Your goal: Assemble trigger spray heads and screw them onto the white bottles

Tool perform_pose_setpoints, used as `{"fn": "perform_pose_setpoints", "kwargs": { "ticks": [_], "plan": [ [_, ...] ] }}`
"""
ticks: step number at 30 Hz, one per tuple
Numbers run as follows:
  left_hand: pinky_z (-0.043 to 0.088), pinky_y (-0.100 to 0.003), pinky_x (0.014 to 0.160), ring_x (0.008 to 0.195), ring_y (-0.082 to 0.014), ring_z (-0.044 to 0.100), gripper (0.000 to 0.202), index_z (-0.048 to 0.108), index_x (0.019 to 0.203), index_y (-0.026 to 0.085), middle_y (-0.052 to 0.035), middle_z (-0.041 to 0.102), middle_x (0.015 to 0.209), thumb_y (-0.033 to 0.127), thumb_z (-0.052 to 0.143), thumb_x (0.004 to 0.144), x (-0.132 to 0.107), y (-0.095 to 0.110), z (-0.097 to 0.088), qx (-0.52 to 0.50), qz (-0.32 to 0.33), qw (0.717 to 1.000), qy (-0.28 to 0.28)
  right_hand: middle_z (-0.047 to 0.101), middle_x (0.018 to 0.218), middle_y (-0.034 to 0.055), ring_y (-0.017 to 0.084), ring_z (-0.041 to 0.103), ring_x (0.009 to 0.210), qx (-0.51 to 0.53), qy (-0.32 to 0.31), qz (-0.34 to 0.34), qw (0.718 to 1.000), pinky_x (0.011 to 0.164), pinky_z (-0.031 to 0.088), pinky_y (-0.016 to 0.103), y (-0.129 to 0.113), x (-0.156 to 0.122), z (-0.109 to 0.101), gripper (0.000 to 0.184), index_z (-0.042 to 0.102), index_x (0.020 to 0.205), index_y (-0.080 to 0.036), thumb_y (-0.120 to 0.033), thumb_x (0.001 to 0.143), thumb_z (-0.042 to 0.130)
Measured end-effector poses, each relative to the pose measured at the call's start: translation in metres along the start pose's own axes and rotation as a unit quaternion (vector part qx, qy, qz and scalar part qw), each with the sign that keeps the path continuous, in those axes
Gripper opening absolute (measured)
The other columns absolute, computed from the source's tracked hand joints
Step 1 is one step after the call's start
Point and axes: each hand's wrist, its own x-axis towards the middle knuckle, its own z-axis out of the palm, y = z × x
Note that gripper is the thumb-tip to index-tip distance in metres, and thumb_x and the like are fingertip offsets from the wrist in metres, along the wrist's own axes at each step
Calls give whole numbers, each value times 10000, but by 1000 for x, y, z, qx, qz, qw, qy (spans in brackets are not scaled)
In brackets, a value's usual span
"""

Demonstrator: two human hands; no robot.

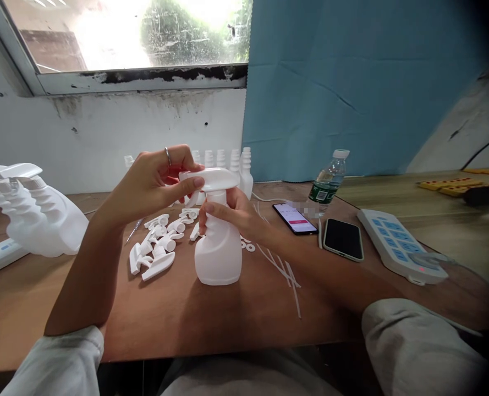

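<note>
A white spray bottle (218, 258) stands upright on the brown table in front of me, its trigger spray head (215, 179) on the neck. My left hand (170, 170), a ring on one finger, pinches the nozzle end of the spray head between thumb and fingers. Wrapped round the bottle's neck is my right hand (238, 212), its thumb in front. To the left of the bottle lies a pile of white sprayer parts (158, 242). Small white rings (250, 248) and thin white tubes (287, 274) lie to its right.
Several open bottles (246, 170) stand behind my hands, and assembled spray bottles (42, 214) are at the left. Rightward are a lit phone (295, 218), a dark phone (343, 238), a water bottle (328, 181) and a power strip (401, 245).
</note>
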Motion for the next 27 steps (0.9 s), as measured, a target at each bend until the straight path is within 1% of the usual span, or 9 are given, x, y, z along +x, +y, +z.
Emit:
{"fn": "perform_pose_setpoints", "kwargs": {
  "ticks": [2, 4, 6, 9, 11, 14, 19, 24, 27],
  "plan": [
    [514, -208, 533, 613, -103, 581, 232, 598, 793, 185, -13, 651, 766, 397, 691, 816, 0, 0, 0, 5, 3, 1000, 3, 612, 709, 17, 163, 630, 645, 15, -21, -3, 1000, 596, 534, 290, -4, 1, -1, 260, 537, 954, -157, -372, 857, 646],
    [515, -205, 541, 613, -101, 583, 217, 608, 798, 184, -9, 654, 760, 383, 694, 817, 0, -1, 1, 10, 5, 1000, 4, 625, 733, 26, 168, 632, 672, 50, -27, 2, 998, 618, 540, 300, -6, 2, -1, 275, 541, 972, -153, -383, 853, 632],
    [520, -206, 549, 620, -106, 591, 208, 623, 810, 185, -5, 651, 735, 381, 692, 818, 0, 0, 1, 15, 6, 1000, 5, 631, 764, 29, 163, 627, 673, 53, -5, 15, 998, 633, 547, 309, -8, 2, 0, 277, 545, 973, -151, -368, 838, 651],
    [527, -210, 548, 623, -112, 597, 213, 637, 830, 190, -5, 654, 730, 396, 688, 818, 0, 0, 1, 19, 4, 1000, 8, 613, 735, 16, 138, 598, 617, 23, 33, 7, 999, 579, 525, 275, -5, 1, 3, 259, 553, 910, -153, -359, 823, 685],
    [525, -212, 543, 619, -111, 596, 210, 647, 848, 191, -7, 658, 742, 395, 690, 817, -1, 1, 1, 27, 6, 1000, 6, 612, 734, 20, 135, 594, 616, 43, 28, -2, 999, 573, 518, 270, -2, -1, 4, 267, 555, 905, -154, -390, 838, 660],
    [513, -208, 534, 619, -112, 599, 214, 655, 853, 186, -8, 657, 733, 393, 693, 816, -1, 2, 0, 51, 12, 999, 8, 632, 769, 39, 152, 616, 648, 95, 7, -4, 995, 608, 533, 302, 1, -1, 5, 281, 556, 946, -148, -409, 860, 614],
    [512, -198, 526, 585, -103, 597, 231, 651, 853, 187, -4, 662, 722, 415, 675, 824, -1, 2, 0, 59, 15, 998, 8, 621, 724, 12, 141, 609, 589, 64, 46, -2, 997, 551, 524, 284, 1, -2, 6, 303, 540, 951, -155, -377, 817, 696],
    [516, -183, 558, 629, -100, 604, 211, 633, 810, 185, -2, 683, 764, 390, 678, 827, -1, 4, 0, 76, 24, 997, 13, 640, 754, 35, 153, 623, 631, 102, 10, -10, 995, 583, 536, 298, 2, -4, 4, 286, 531, 958, -153, -376, 838, 665],
    [522, -183, 576, 634, -100, 609, 209, 636, 812, 184, 3, 681, 745, 389, 669, 835, -1, 4, -1, 86, 28, 996, 10, 636, 749, 28, 152, 618, 613, 100, 17, -16, 995, 565, 534, 304, 2, -3, 4, 307, 518, 987, -155, -371, 834, 674]
  ]
}}
